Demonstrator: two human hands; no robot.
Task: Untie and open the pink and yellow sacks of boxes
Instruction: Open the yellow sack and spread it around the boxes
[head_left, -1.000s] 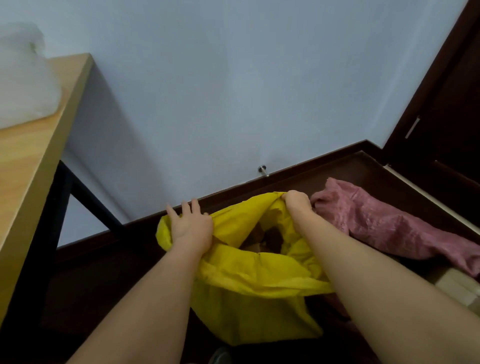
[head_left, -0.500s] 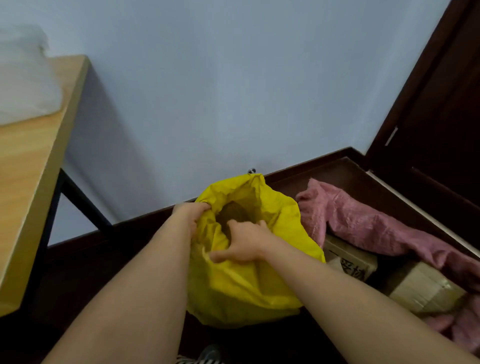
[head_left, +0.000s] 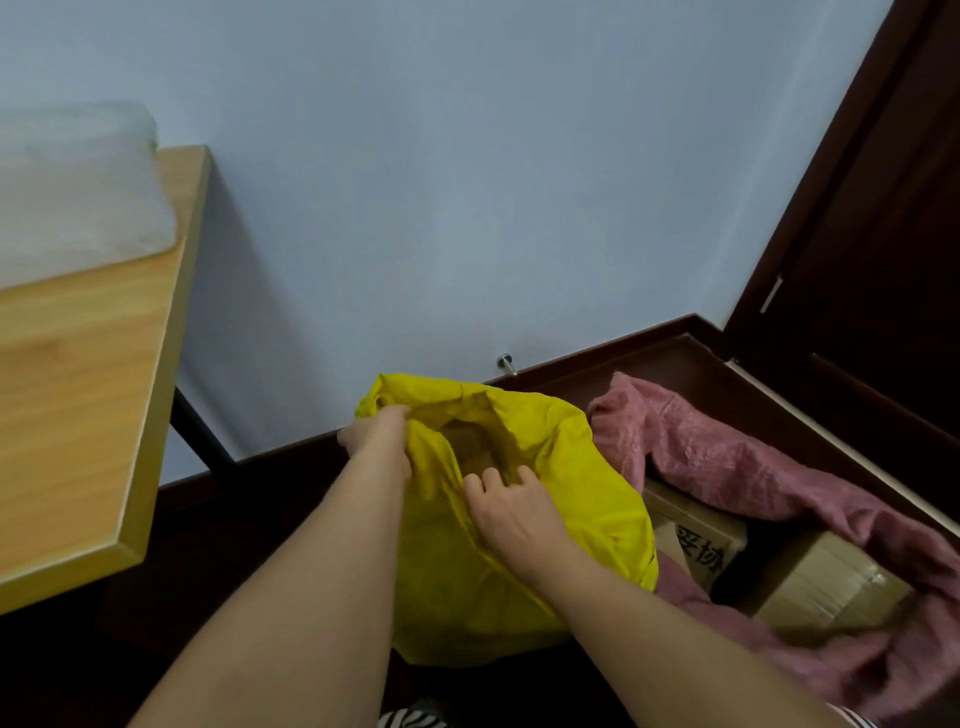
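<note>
Yellow sack (head_left: 519, 561) sits at lower centre of the frame, on the dark floor (head_left: 249, 519) against the skirting of the pale wall (head_left: 467, 182). Its mouth is open and faces up; a brown box (head_left: 467, 447) shows inside, dim.

Left hand (head_left: 376, 441): at the left rim of the sack mouth, fingers curled round the yellow fabric and gripping it. Fingertips hidden behind the fold.

Right hand (head_left: 511, 506): on the near rim of the mouth, fingers bent over the fabric edge and dipping into the opening, holding the rim. Thumb side points toward the left hand; the two hands sit near each other, not touching.

Pink sack (head_left: 753, 467): right of the yellow one, touching it, lower right of the frame. It lies open and slumped, fabric spread wide. Two cardboard boxes exposed in it: one with black printed characters (head_left: 696, 535) just beside the yellow sack, and a taped one (head_left: 826, 592) further right.

Other items: wooden bench (head_left: 78, 389) at left of frame, with a whitish translucent bundle (head_left: 72, 192) on it at upper left; a black bench leg (head_left: 200, 434) runs down to the floor. Dark wooden door (head_left: 883, 260) at right edge. Small metal door stop (head_left: 505, 362) on the wall just above the yellow sack. Striped fabric (head_left: 415, 719) at bottom edge, centre; cannot tell what it is.
</note>
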